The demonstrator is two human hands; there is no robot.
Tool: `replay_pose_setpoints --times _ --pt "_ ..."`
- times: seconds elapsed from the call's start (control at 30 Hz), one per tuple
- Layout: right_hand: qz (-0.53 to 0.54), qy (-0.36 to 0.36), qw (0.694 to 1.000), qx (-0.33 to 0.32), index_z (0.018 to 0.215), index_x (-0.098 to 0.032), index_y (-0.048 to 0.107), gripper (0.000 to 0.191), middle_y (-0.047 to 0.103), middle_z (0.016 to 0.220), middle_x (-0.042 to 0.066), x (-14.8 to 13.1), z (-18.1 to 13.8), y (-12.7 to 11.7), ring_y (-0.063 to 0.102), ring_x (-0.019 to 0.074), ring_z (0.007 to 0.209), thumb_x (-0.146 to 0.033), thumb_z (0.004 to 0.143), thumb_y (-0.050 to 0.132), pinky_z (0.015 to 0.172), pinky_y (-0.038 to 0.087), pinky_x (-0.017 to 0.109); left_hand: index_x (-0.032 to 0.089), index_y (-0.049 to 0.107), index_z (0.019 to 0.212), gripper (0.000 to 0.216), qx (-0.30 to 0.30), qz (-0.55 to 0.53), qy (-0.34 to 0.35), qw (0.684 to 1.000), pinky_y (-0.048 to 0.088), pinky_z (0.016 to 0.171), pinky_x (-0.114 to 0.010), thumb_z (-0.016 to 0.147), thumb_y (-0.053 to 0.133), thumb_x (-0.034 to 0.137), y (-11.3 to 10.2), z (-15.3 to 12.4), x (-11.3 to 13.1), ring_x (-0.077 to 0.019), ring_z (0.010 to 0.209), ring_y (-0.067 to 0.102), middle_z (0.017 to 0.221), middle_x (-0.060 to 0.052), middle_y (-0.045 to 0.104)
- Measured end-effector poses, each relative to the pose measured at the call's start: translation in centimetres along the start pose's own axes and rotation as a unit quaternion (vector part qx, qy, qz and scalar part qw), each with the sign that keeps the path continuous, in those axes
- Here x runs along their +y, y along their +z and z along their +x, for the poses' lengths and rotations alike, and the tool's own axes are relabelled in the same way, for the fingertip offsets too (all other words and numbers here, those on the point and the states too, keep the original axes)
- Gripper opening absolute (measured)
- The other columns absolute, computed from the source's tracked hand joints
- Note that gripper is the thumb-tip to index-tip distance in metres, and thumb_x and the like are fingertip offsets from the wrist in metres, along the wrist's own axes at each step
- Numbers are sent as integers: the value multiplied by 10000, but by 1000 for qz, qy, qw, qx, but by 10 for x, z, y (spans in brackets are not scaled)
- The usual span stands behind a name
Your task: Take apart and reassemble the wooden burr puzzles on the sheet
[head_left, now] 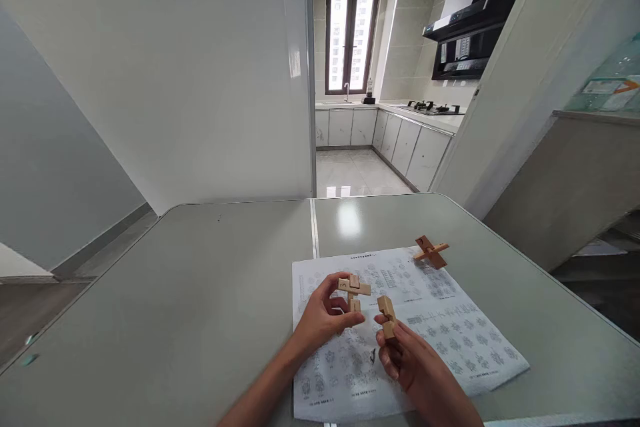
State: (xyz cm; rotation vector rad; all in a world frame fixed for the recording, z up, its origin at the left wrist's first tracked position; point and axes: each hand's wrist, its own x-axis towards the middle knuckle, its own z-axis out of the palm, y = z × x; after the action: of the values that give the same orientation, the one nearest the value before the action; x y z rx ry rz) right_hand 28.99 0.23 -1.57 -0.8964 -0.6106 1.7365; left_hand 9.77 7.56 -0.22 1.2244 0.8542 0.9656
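I pinch a joined cluster of pale wooden pieces (pixel 355 288) between the thumb and fingers of my left hand (pixel 323 315), while my right hand (pixel 407 355) grips a notched wooden block (pixel 387 318) just beside it, the two apart. Both are above a sheet of printed diagrams (pixel 440 323) spread on a gray-green table (pixel 200 307); a crossed wooden assembly (pixel 431 251) sits at the sheet's far right corner.

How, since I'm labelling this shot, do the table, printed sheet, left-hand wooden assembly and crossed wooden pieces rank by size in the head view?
Largest to smallest:
1. Table
2. Printed sheet
3. Wooden assembly, partly covered by the left hand, and crossed wooden pieces: too alike to rank.
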Motion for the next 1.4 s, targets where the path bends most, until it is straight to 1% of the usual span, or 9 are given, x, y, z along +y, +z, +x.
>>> replay_pose_setpoints --times 0.13,0.23,0.47,0.6,0.77,0.9,1.13,1.3,1.4 --pt "-51 -19 998 8 1104 -195 723 480 590 787 8 -2 -3 1 487 121 605 -606 857 740 598 450 261 264 573 1259 655 -10 4 4 1000 439 482 -165 701 913 299 0 0 1 -77 695 563 1230 -56 606" --pt "-231 -91 969 13 1135 -216 696 459 521 724 -20 -10 -5 -2 481 138 611 -625 971 565 624 449 269 267 582 1249 642 -16 6 8 1000 449 513 -180 701 917 296 0 0 0 -75 697 562 1218 -48 608" --pt "-593 -266 760 -6 1295 -313 622 353 713 1017 44 -44 1 -14 658 190 740 -497 1047 452 688 509 291 264 585 1250 646 -23 -6 7 1000 441 479 -174 700 919 321 -1 1 -5 -76 684 555 1214 -52 595" --pt "-678 -291 675 -26 1155 -285 631 228 717 848 11 -70 6 -15 648 180 616 -444 1035 519 567 467 265 260 574 1254 668 -19 -56 -3 998 432 457 -167 689 922 331 -3 2 -7 -80 680 565 1218 -60 604" --pt "-716 -346 593 -128 1219 -291 644 223 698 1118 67 -98 8 -9 686 183 789 -319 1060 490 674 506 276 246 575 1267 685 -22 -73 -4 997 423 461 -169 683 923 328 -2 2 -6 -76 665 568 1220 -76 616" --pt "-725 -338 579 -159 1239 -320 666 324 685 1108 59 -104 7 -1 657 148 712 -191 1050 437 622 508 249 259 596 1248 649 -28 -33 4 999 433 493 -174 691 925 315 0 1 -6 -70 675 565 1200 -52 611" --pt "-705 -313 611 -180 1217 -318 665 354 651 1193 70 -97 6 10 706 180 852 -152 1051 401 694 573 287 269 588 1244 663 -44 14 17 999 496 640 -236 681 935 292 5 -3 -1 -86 726 594 1161 -34 635" --pt "-665 -312 655 -177 1339 -334 581 332 651 1236 65 -93 10 10 706 208 985 -214 1067 436 798 597 325 287 595 1247 664 -50 32 12 998 499 653 -248 677 935 300 6 -5 2 -102 751 620 1179 -29 623" --pt "-641 -304 686 -160 1242 -311 631 232 665 1207 68 -92 10 6 696 226 998 -286 1061 488 827 595 352 285 598 1245 664 -40 12 13 999 489 640 -233 674 936 303 5 -4 0 -92 731 607 1182 -33 629"
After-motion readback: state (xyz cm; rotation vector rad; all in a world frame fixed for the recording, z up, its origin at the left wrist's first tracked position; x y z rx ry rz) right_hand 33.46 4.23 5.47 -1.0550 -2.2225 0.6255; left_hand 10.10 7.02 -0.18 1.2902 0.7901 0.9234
